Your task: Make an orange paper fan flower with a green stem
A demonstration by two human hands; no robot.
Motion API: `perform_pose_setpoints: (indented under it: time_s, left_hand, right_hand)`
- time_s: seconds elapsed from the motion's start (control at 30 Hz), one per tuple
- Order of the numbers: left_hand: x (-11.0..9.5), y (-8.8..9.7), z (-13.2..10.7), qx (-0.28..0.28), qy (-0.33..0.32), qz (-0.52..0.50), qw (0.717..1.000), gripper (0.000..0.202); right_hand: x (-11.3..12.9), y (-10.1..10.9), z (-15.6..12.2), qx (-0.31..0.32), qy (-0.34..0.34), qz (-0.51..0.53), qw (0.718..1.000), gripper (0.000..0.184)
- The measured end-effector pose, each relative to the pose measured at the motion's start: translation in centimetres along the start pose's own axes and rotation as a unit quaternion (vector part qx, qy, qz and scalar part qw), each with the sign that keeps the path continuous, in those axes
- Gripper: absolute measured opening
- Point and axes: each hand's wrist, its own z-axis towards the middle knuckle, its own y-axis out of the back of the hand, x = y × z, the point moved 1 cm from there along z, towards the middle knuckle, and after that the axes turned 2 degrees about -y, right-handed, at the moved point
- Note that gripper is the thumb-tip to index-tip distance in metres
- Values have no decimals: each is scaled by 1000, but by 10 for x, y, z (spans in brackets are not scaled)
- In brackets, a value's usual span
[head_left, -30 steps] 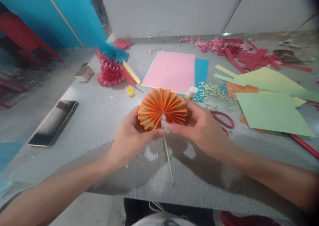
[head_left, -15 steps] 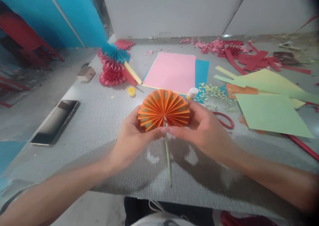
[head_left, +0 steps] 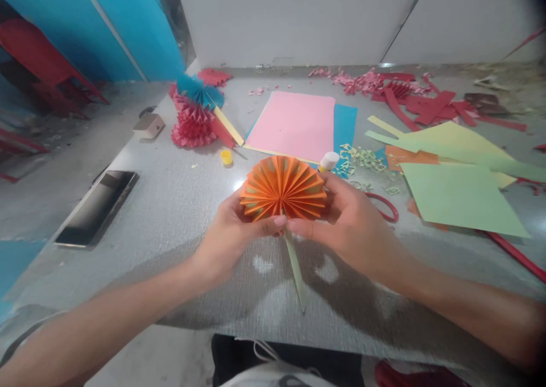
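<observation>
- Left hand and right hand are both half closed, and together they hold the orange paper fan above the grey table.
- The hands hide the fan's lower edge, where the green paper stick begins.
- Behind the fan is a glue stick, with its lower part hidden.
- The right hand partly covers the red scissors.

Your bare left hand and bare right hand are raised just above the desk, close together in front of you, fingers curled and palms turned inward toward each other. Your left thumb and right thumb point toward each other, their tips almost touching at the middle. Your bare left forearm reaches in from the near left, your bare right forearm from the near right, both wrists slightly bent.
</observation>
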Motion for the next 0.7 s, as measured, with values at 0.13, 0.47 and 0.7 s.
perform_pose_setpoints:
  time_s: [0.13,0.47,0.7]
  left_hand:
    - [0,-1,1,5,10,-16,1000,39]
    - [-12,-4,-5,10,1,-4,1000,38]
    - [-7,-4,-13,-23,-50,21,998,43]
  right_hand:
    - [-2,0,0,-4,-1,-7,1000,51]
    - [-2,-1,0,-5,7,5,1000,52]
    - [4,-1,-4,-3,0,-8,1000,49]
